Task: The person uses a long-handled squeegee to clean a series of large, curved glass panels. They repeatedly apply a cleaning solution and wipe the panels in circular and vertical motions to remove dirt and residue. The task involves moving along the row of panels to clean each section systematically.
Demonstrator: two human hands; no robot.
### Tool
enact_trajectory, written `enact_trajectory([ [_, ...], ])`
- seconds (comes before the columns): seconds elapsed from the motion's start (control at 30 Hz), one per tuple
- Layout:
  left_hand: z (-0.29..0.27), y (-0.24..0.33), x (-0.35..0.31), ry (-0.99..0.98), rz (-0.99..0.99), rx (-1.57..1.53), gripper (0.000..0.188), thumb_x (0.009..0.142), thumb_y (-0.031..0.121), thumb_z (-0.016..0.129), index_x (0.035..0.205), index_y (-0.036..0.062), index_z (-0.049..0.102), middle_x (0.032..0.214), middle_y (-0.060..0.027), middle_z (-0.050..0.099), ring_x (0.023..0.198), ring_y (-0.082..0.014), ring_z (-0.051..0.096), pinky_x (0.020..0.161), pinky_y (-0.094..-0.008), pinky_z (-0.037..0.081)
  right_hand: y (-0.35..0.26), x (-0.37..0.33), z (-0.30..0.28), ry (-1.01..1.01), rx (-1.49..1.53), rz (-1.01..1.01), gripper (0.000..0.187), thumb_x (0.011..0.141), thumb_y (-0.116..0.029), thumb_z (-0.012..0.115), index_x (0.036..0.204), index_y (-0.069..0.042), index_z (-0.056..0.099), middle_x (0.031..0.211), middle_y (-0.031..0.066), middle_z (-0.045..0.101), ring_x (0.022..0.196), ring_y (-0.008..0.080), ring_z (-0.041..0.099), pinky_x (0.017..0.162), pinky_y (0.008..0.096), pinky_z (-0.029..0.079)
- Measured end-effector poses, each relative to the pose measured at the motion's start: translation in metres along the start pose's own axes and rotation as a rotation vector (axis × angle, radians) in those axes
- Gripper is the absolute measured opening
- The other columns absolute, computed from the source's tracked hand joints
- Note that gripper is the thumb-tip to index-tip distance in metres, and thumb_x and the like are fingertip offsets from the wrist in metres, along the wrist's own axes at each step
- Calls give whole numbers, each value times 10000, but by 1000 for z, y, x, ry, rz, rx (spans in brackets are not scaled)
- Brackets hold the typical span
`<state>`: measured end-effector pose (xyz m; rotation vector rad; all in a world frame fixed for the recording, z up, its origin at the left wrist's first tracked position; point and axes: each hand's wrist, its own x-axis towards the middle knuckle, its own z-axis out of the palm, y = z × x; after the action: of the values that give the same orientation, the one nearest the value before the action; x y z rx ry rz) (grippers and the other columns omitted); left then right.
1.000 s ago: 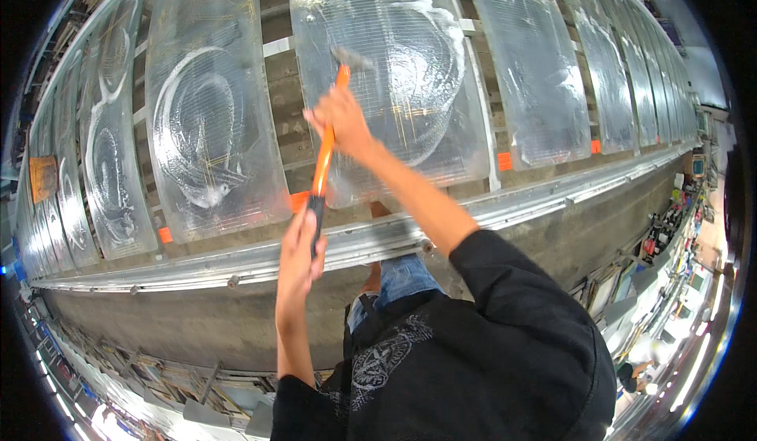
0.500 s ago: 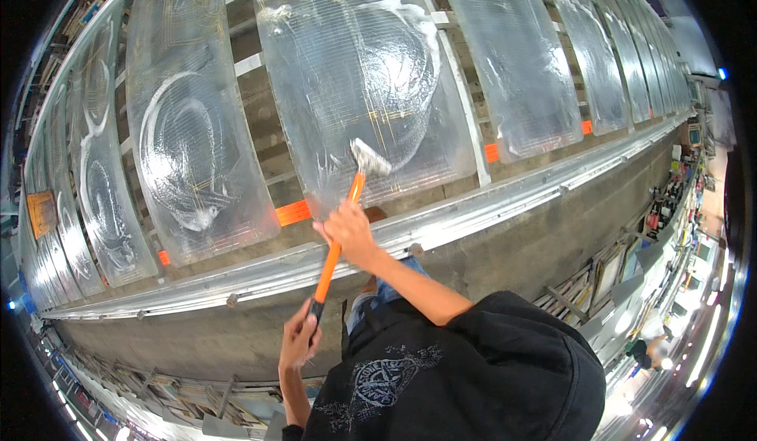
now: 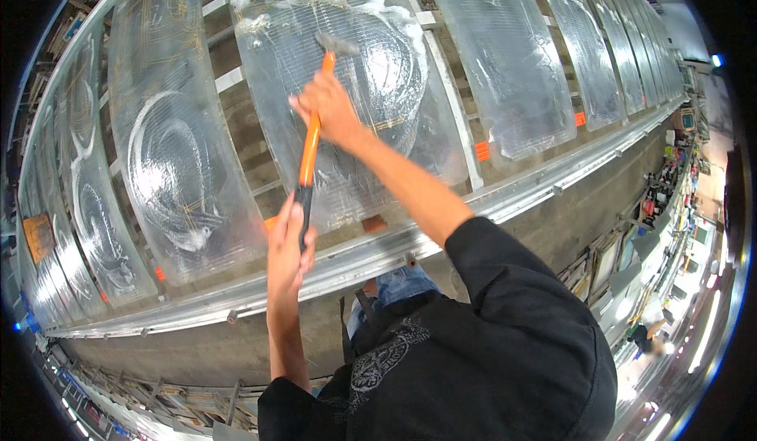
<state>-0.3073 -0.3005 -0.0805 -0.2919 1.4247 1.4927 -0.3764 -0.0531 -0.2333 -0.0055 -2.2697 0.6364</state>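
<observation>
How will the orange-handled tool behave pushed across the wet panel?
The tool seems stiff: it runs straight between left hand and right hand. Being slim, it's probably light for its length. It may slide easily, since the panel beneath looks wet and foamy.

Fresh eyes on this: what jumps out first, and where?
First, the orange-handled tool mid-frame: right hand on the shaft, left hand lower on the black grip. Its blurred head is over the centre panel, where white foam streaks the upper part beside bright glare. Similar panels line up on both sides, behind a metal rail.
</observation>
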Motion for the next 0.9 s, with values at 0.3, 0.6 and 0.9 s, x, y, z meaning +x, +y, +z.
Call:
enact_trajectory([
  [0.3, -89, -186, -200, 32, -172, 136, 588, 1088, 313, 556, 1605, 83, 393, 661, 23, 511, 450, -37, 402, 390, -207, 308, -225, -184, -97, -284, 71, 222, 304, 823, -157, 818, 672, -91, 563, 698, 56, 478, 772, 284, 547, 965, 472, 501],
  [0.6, -20, -68, -45, 102, -86, 80, 614, 1106, 360, 513, 1634, 108, 326, 643, 29, 456, 413, -39, 370, 355, -210, 304, -60, -58, -22, -62, 56, 110, 303, 859, -138, 796, 674, -85, 560, 691, 74, 480, 759, 305, 560, 1008, 497, 494],
  [0.9, 25, 35, 26, 67, 8, -85, 595, 1101, 427, 518, 1624, 195, 355, 719, 27, 493, 434, -21, 360, 362, -183, 263, 33, 47, 16, -105, 88, -36, 324, 884, -202, 772, 675, -74, 559, 736, 82, 539, 815, 326, 541, 863, 463, 479],
])
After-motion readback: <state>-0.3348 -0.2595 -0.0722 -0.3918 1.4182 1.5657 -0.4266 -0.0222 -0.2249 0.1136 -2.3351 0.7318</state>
